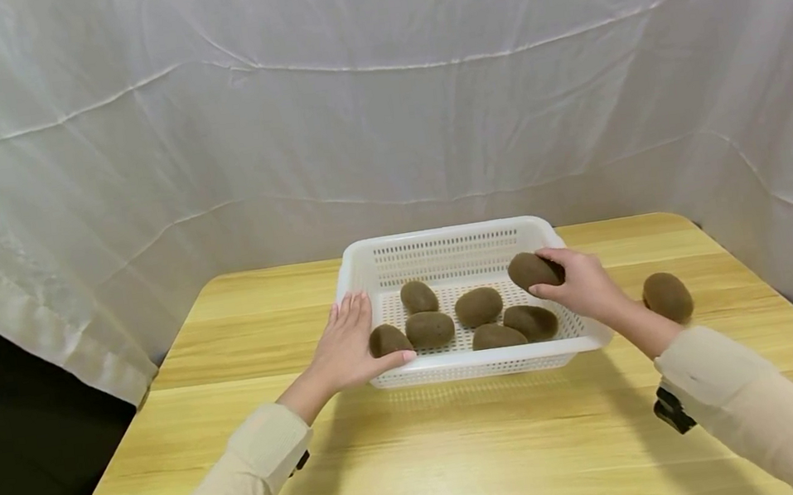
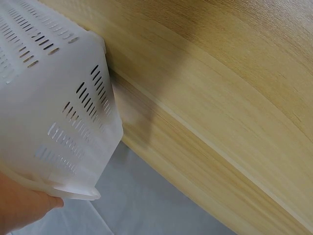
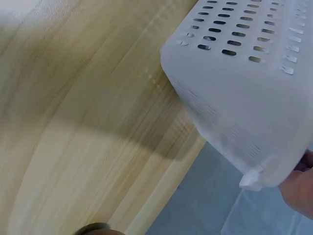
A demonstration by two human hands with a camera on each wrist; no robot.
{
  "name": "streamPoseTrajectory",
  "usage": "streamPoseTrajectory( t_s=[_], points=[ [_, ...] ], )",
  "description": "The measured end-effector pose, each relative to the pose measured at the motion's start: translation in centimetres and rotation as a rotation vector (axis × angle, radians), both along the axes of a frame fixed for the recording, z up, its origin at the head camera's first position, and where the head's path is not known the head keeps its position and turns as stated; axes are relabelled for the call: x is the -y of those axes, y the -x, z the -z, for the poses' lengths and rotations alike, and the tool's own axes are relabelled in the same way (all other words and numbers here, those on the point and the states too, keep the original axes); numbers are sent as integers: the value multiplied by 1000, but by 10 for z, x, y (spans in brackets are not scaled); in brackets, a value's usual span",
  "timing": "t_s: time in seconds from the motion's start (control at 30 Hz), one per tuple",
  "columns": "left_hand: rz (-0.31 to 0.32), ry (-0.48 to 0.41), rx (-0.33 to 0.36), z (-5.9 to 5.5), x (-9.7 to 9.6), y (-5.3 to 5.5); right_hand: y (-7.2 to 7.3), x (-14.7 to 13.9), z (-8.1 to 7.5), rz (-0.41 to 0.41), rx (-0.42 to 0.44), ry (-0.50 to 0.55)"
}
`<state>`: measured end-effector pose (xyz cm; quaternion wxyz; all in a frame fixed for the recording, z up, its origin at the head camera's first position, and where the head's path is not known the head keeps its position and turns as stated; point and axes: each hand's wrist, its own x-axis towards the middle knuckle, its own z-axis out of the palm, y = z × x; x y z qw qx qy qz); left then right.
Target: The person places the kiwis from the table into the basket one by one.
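A white slotted plastic basket (image 1: pixel 486 358) stands on the wooden table with several brown, fuzzy kiwis (image 1: pixel 479 306) on its bottom. Over the right part of the basket, my right hand (image 1: pixel 581 282) pinches a kiwi (image 1: pixel 531 271) between thumb and fingers. My left hand (image 1: pixel 349 346) rests on the basket's left rim with fingers straight, its thumb lying along the front left corner beside a kiwi (image 1: pixel 389 340). In the left wrist view, only part of the left hand (image 2: pixel 24 203) shows at the basket's rim. The right wrist view shows the basket's outer wall (image 3: pixel 234 107) and a bit of the right hand (image 3: pixel 298 191).
One more kiwi (image 1: pixel 668 298) lies on the table (image 1: pixel 469 455) to the right of the basket, beyond the right forearm. A pale curtain (image 1: pixel 426 126) hangs behind the table and along its right side. At the left is a dark area (image 1: pixel 9 449) past the table edge.
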<state>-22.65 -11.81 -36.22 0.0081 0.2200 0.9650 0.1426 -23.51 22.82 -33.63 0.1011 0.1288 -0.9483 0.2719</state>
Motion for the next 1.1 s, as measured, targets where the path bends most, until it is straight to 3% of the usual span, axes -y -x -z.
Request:
streamPoseTrajectory(
  t_s=[0.27, 0.47, 0.73, 1.1],
  points=[
    [7, 1, -14, 1, 0, 0, 11, 5, 13, -55, -7, -92],
    [9, 4, -16, 2, 0, 0, 17, 7, 17, -49, 2, -135],
    [3, 12, -1, 1, 0, 1, 17, 3, 13, -26, -98, -90],
    [2, 6, -6, 2, 0, 2, 2, -15, 10, 35, -206, -14]
  ],
)
